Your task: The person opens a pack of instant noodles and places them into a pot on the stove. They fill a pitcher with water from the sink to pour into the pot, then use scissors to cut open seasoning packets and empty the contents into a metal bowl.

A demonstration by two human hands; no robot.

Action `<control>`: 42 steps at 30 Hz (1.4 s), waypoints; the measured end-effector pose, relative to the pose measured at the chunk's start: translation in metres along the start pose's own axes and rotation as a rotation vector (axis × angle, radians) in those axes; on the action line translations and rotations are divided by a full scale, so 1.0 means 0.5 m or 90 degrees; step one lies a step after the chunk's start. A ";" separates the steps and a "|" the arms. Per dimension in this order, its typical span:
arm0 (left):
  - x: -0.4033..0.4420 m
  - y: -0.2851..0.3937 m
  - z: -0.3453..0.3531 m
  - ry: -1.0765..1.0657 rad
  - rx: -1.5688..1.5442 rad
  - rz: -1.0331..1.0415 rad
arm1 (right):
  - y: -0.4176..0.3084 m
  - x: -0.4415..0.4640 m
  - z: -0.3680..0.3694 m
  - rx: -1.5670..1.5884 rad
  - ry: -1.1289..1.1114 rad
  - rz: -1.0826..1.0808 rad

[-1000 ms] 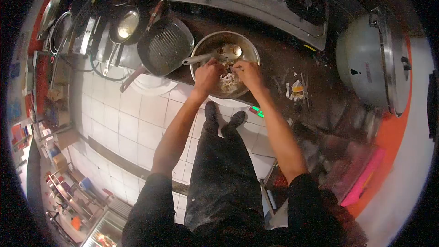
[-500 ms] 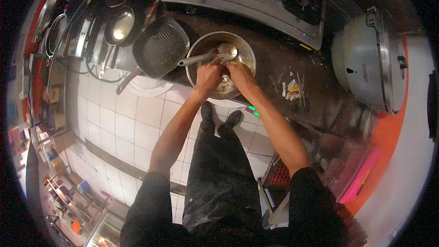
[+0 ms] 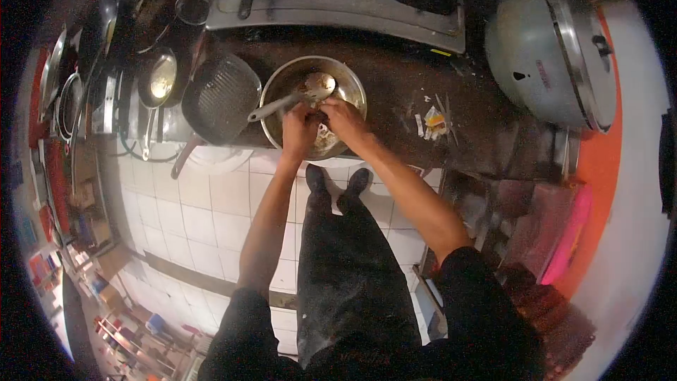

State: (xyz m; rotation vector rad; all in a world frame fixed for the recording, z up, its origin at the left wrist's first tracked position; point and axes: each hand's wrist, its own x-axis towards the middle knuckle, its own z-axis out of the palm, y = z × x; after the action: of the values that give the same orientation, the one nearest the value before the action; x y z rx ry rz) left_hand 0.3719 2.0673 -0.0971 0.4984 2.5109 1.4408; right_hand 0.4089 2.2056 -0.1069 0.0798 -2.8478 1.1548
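A round metal bowl (image 3: 357, 92) stands on the dark counter, with pale, shredded-looking food (image 3: 325, 142) at its bottom. A large spoon (image 3: 275, 106) lies across the bowl, its handle over the left rim. Over the bowl, my left hand (image 3: 300, 129) is closed, fingers bent downward beside the spoon. My right hand (image 3: 343, 122) is closed too and meets it from the right, the fingertips close together. Whatever lies between the fingers is too small and shadowed to make out.
A square grill pan (image 3: 222, 99) sits left of the bowl, a smaller pan (image 3: 163, 77) beyond it. Behind is the stove (image 3: 338, 0). Scraps with a yellow piece (image 3: 435, 121) lie on the counter at right, near a big lidded pot (image 3: 525, 49).
The view has shifted, so the bowl and pans appear further left. Both hands stay together over the bowl, closer than a second ago. The spoon still rests across it.
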 end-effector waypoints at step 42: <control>-0.014 0.136 0.464 -0.358 0.094 0.093 | 0.432 -0.532 -0.388 -0.238 0.325 0.563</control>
State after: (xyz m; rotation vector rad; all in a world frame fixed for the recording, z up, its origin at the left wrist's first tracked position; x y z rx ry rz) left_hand 0.4698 2.2809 -0.1552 0.9749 2.1597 0.9760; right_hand 0.6664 2.5015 -0.1397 -1.3737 -2.5464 0.5222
